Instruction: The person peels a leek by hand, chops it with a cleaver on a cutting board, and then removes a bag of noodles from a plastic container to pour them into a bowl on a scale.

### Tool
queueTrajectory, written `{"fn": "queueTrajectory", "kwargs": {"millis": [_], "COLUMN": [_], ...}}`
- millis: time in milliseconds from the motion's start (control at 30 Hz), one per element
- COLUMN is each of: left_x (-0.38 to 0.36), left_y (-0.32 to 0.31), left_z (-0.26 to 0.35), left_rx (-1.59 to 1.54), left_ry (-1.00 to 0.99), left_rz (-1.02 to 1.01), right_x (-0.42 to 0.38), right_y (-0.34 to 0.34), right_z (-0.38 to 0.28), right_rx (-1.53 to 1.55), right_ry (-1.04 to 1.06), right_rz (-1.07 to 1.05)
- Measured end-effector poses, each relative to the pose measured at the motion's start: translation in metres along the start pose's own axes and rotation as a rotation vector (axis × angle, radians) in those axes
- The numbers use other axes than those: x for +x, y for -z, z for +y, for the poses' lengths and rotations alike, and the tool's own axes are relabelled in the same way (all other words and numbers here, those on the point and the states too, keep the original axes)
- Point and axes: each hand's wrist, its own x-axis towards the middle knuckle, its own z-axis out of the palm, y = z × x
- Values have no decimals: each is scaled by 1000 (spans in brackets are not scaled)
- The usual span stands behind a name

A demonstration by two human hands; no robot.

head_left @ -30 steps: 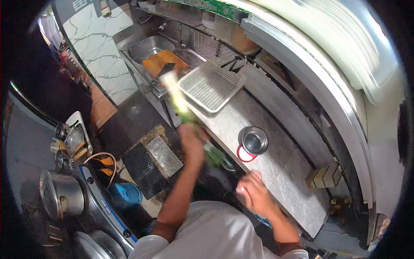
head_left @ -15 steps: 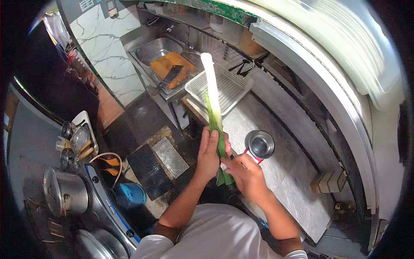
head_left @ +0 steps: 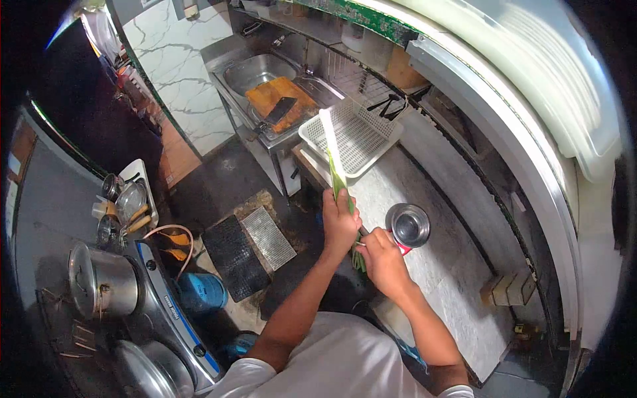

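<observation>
A long leek (head_left: pixel 333 147) stands up from my hands, its white end toward the basket and its green leaves lower down. My left hand (head_left: pixel 341 219) is wrapped round the green part. Just below it, my right hand (head_left: pixel 385 259) is closed on the lower leaves, whose ends hang beneath. A metal bowl (head_left: pixel 409 225) sits on the grey counter (head_left: pixel 441 282) beside my right hand, over something red. Beyond the leek's white end lies a white plastic basket (head_left: pixel 361 136).
At the back, a sink (head_left: pixel 262 71) adjoins an orange-brown board (head_left: pixel 282 99) with a dark object on it. Lower left are a stove (head_left: pixel 169 308), a lidded pot (head_left: pixel 103 282) and a blue container (head_left: pixel 201 292). A green-edged shelf (head_left: pixel 375 23) runs above the counter.
The view has shifted, so the surroundings sit slightly farther right. Both hands still hold the leek, which looks narrower and more turned, and my right hand's fingers are more tightly curled.
</observation>
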Motion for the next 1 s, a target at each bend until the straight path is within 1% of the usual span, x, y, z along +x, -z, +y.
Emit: {"fn": "queueTrajectory", "kwargs": {"millis": [67,100,167,200,267,333,400,467,567,633,700,767,833,900,933,1000], "left_x": [9,13,16,12,4,-6,-13,-19,-21,-24,-27,-26,-30,-32,-32,-34], "left_y": [2,6,13,12,7,0,-10,-12,-9,-10,-8,-4,-6,-5,-5,0], "left_z": [-12,-22,-37,-33,-28,-13,5,22,32,37,35,31,37,39,38,39], "left_rx": [-39,-35,-34,-31,-39,-34,-95,-139,-149,-119,-89,3,1,21,17,76], "left_ry": [92,91,125,123,190,185,136,164,164,156,149,67,50,38,36,-14], "left_rz": [83,84,40,39,-101,-143,-181,-202,-275,-283,-284,-280,-295,-314,-312,-300], "right_x": [-7,-10,-17,-20,-23,-25,-25,-23,-22,-22,-22,-20,-19,-18,-17,-15], "right_y": [-8,-12,-17,-15,-7,6,15,21,26,29,31,30,29,29,30,29], "right_z": [5,8,12,13,14,9,12,17,26,28,28,27,27,25,22,10], "right_rx": [-40,-36,-37,-35,24,19,5,332,410,449,516,529,532,665,661,740], "right_ry": [-57,-57,-113,-112,-49,-71,-97,-258,-265,-281,-343,-306,-264,-304,-301,-334], "right_rz": [15,17,26,29,57,64,75,99,113,112,80,73,69,29,25,-54]}}
